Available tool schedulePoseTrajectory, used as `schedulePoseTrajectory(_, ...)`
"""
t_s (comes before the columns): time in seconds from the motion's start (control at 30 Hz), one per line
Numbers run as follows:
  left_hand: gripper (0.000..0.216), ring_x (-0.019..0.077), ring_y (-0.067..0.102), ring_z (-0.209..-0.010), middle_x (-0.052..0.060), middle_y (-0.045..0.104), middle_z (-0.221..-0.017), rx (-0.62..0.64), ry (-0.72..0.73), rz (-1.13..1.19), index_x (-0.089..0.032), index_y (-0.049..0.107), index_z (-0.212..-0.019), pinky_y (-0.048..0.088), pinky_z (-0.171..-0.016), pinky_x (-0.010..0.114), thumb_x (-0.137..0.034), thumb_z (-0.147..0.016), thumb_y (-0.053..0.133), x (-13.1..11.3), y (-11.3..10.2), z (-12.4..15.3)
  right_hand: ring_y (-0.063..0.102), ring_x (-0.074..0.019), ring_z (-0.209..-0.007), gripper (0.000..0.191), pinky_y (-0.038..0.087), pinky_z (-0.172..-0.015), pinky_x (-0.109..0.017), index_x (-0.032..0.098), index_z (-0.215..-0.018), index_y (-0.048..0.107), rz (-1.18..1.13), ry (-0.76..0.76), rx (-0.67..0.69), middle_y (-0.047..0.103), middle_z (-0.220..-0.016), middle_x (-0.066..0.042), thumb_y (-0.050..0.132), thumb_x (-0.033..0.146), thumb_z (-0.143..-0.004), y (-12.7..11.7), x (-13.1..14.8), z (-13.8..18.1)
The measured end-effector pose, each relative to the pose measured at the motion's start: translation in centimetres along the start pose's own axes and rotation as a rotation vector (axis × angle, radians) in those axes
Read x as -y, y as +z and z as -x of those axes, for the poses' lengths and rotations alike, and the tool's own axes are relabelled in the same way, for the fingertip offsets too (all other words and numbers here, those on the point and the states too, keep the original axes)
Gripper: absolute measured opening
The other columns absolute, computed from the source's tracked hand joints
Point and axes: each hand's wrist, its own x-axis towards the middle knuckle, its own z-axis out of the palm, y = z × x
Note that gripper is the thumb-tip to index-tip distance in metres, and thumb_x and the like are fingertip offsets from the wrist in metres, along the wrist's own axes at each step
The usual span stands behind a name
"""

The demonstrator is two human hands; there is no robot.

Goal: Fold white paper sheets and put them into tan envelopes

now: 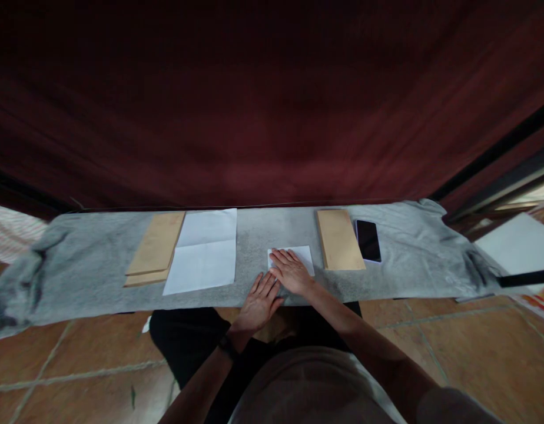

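Observation:
A small folded sheet of white paper lies on the grey cloth in front of me. My right hand rests flat on it, fingers stretched out to the left, covering much of its left part. My left hand lies open, palm down, at the cloth's near edge, its fingertips by the paper's lower left corner and close to the right hand. Left of the hands are larger white sheets with a crease across the middle. Neither hand grips anything.
A grey cloth covers the long narrow surface. Brown envelopes lie at the left, beside the white sheets. Another brown envelope stack is to the right, with a phone beside it. A dark red curtain-like panel rises behind.

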Motion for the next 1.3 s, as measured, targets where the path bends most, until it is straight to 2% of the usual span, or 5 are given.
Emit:
schedulePoseTrajectory(0.43, 0.057, 0.0261, 0.037, -0.147, 0.014, 0.043, -0.156, -0.013, -0.051, -0.036, -0.014, 0.037, -0.153, 0.031, -0.123, 0.05, -0.037, -0.101, 0.046, -0.4, 0.6, 0.6, 0.042, -0.0256, -0.143, 0.056, 0.029, -0.122, -0.049, 0.018, -0.156, 0.034, 0.063, 0.143, -0.124, 0.043, -0.157, -0.009, 0.044, 0.034, -0.104, -1.9, -1.1, 10.8)
schedulePoseTrajectory(0.6, 0.058, 0.0268, 0.035, -0.148, 0.015, 0.044, -0.155, -0.037, -0.139, -0.029, -0.011, 0.036, -0.154, 0.03, -0.123, 0.05, -0.036, -0.101, 0.044, -2.1, 0.4, -0.1, 0.042, -0.0262, -0.143, 0.056, 0.028, -0.122, -0.048, 0.015, -0.155, 0.036, 0.082, 0.169, -0.132, 0.043, -0.156, -0.01, 0.044, 0.034, -0.103, -1.9, -1.2, 11.3)
schedulePoseTrajectory(0.87, 0.055, 0.0227, 0.031, -0.15, 0.012, 0.039, -0.159, 0.091, -0.126, 0.014, -0.011, 0.041, -0.151, 0.028, -0.124, 0.045, -0.039, -0.104, 0.036, -6.1, 0.9, -5.0, 0.039, -0.0255, -0.145, 0.056, 0.025, -0.123, -0.049, 0.013, -0.154, 0.038, 0.119, 0.153, -0.099, 0.043, -0.157, -0.01, 0.045, 0.028, -0.1, -1.8, -1.2, 11.4)
schedulePoseTrajectory(1.0, 0.06, 0.0247, 0.028, -0.151, 0.015, 0.036, -0.16, 0.056, -0.157, -0.014, -0.008, 0.036, -0.153, 0.028, -0.124, 0.046, -0.041, -0.103, 0.038, -5.3, 1.4, -4.8, 0.042, -0.0256, -0.143, 0.055, 0.026, -0.123, -0.048, 0.015, -0.154, 0.039, 0.125, 0.167, -0.126, 0.044, -0.156, -0.01, 0.046, 0.03, -0.101, -1.8, -1.2, 11.4)
schedulePoseTrajectory(1.3, 0.053, 0.032, 0.042, -0.144, 0.022, 0.048, -0.151, -0.095, -0.492, 0.021, -0.005, 0.045, -0.147, 0.035, -0.117, 0.05, -0.033, -0.102, 0.037, -2.6, 0.9, -2.3, 0.044, -0.0268, -0.142, 0.055, 0.029, -0.121, -0.049, 0.014, -0.154, 0.039, 0.087, 0.181, -0.146, 0.045, -0.155, -0.011, 0.046, 0.034, -0.103, -2.0, -1.0, 11.2)
